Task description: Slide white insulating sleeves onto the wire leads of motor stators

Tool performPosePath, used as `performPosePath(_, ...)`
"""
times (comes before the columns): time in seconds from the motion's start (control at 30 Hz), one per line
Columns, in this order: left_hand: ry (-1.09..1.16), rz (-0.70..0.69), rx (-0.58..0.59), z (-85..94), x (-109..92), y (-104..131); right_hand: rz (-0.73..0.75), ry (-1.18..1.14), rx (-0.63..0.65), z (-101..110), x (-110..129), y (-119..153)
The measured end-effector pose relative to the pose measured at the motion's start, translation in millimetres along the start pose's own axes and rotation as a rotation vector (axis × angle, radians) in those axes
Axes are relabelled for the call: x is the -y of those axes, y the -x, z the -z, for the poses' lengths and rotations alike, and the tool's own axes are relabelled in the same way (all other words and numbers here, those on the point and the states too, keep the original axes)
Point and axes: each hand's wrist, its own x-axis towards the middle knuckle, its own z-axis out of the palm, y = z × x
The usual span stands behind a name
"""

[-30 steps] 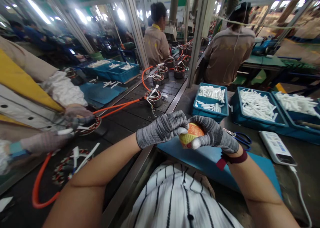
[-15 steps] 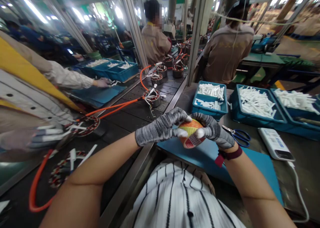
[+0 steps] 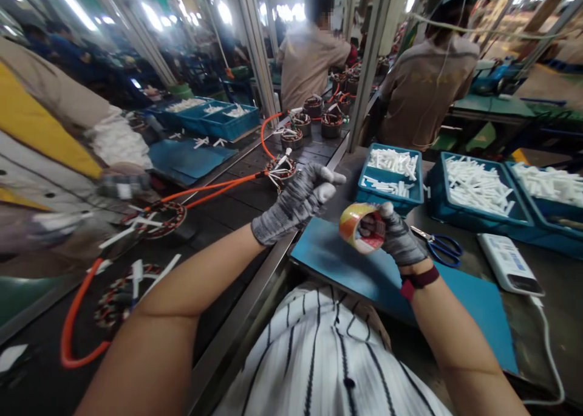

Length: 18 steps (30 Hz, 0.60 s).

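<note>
A roll of orange and yellow tape (image 3: 350, 226) is held in my right hand (image 3: 401, 237), its hollow side turned toward the left. The right fingers pass behind and into the ring, with the thumb at its upper edge. To the left of the roll, my left hand (image 3: 298, 203) is apart from it, in a grey glove with pale fingertips. Its fingers point right and are drawn together; whether something small is between them is too hard to tell. Beneath both hands is a blue mat (image 3: 332, 261).
Blue bins (image 3: 483, 218) of white tubes stand at the right, with blue-handled scissors (image 3: 444, 249) and a white device (image 3: 507, 263) before them. Wound stators (image 3: 164, 218) with orange cables lie at the left, where a co-worker's gloved hands (image 3: 122, 185) are busy. Other people sit beyond.
My left hand has come off the tape roll and moved up and left. The roll has turned in my right hand, showing its hollow. The co-worker's far hand has drawn back.
</note>
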Motion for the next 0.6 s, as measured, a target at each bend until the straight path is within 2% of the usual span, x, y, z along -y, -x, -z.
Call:
performPosePath(0.07, 0.068, 0.044, 0.225, -2.0, 6, 2, 0.017, 0.053, 0.08, -4, 1, 6)
performPosePath(0.13, 0.042, 0.072, 0.414, -3.9, 8, 3, 0.016, 0.11, 0.148, -9, 7, 11)
performPosePath(0.17, 0.014, 0.081, 0.459, -4.4, 8, 4, 0.012, 0.137, 0.166, -11, 11, 14)
performPosePath(0.37, -0.03, 0.149, 0.552, -2.0, 2, 7, -0.02, 0.186, 0.28, -17, 30, 22)
performPosePath(0.43, -0.068, 0.096, 0.483, -2.9, 1, 8, -0.045, 0.173, 0.252, -23, 31, 25)
performPosePath(0.47, -0.094, 0.06, 0.405, -3.9, 0, 8, -0.057, 0.134, 0.21, -28, 28, 26)
performPosePath(0.53, -0.143, -0.022, 0.154, -6.2, -2, 6, -0.097, -0.046, 0.108, -39, 18, 29)
performPosePath(0.6, -0.159, -0.087, -0.148, -8.6, -5, 3, -0.135, -0.255, 0.032, -53, 3, 30)
